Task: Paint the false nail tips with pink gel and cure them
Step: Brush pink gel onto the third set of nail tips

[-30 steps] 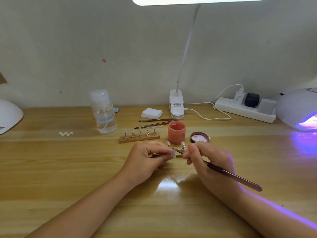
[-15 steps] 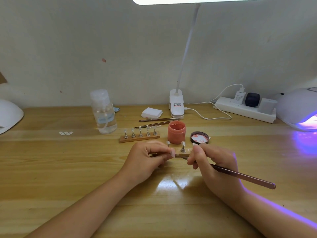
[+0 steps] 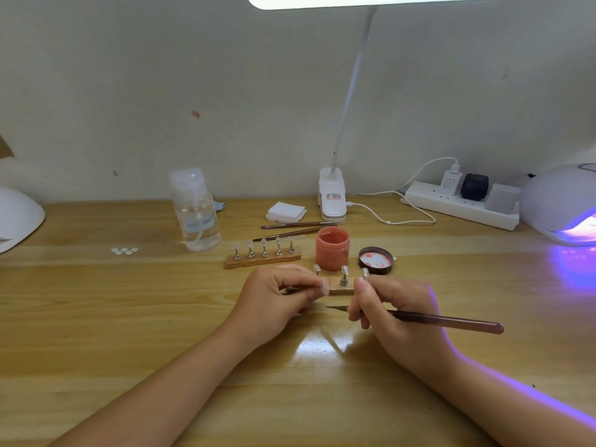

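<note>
My left hand [image 3: 274, 301] pinching near wooden nail stand [image 3: 338, 290], steadying it on table [image 3: 129, 317]. My right hand [image 3: 393, 314] gripping brush [image 3: 451, 321], bristles pointing left, just below stand. Nail tips [image 3: 344, 270] standing upright on pegs. Open pink gel jar [image 3: 332, 253] sitting just behind stand, lid [image 3: 376, 260] beside it. Curing lamp [image 3: 561, 208] glowing purple far right.

This was a small home nail-art station set against a plain, marked wall. A wooden surface [image 3: 96, 317] carried a glowing curing lamp [image 3: 561, 204], a clip-on desk lamp [image 3: 332, 198], a power strip [image 3: 461, 204], a jar of pink gel [image 3: 332, 253], brushes [image 3: 296, 225] and stands of nail tips [image 3: 263, 256].
</note>
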The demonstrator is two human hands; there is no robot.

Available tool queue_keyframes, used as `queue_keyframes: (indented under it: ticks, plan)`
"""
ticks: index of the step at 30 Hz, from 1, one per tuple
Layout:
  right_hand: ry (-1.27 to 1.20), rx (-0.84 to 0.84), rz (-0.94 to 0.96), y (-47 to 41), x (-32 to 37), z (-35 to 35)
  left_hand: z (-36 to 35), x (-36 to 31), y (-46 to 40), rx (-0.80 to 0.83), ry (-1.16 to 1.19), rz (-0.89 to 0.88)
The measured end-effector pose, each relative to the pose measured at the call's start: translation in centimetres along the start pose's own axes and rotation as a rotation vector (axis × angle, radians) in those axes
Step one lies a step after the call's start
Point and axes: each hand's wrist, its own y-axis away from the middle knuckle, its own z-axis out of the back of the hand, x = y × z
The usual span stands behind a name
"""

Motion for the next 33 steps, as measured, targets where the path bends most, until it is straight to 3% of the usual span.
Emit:
queue_keyframes:
  ticks: [7, 17, 24, 33]
  plan:
    - [-0.024, -0.125, -0.004, -0.15, 0.16, -0.15, -0.08, -0.04, -0.03, 0.015, -0.009, 0.011]
    - [0.005, -0.044, -0.014, 0.10, -0.09, -0.09, -0.07, -0.15, 0.05, 0.016, -0.014, 0.019]
    - [0.031, -0.134, 0.008, -0.24, 0.05, -0.34, -0.01, -0.43, 0.09, 0.021, -0.036, 0.037]
    - [0.077, -0.074, -0.013, 0.01, -0.37, -0.40, 0.04, -0.47, 0.08, 0.016, -0.080, 0.054]
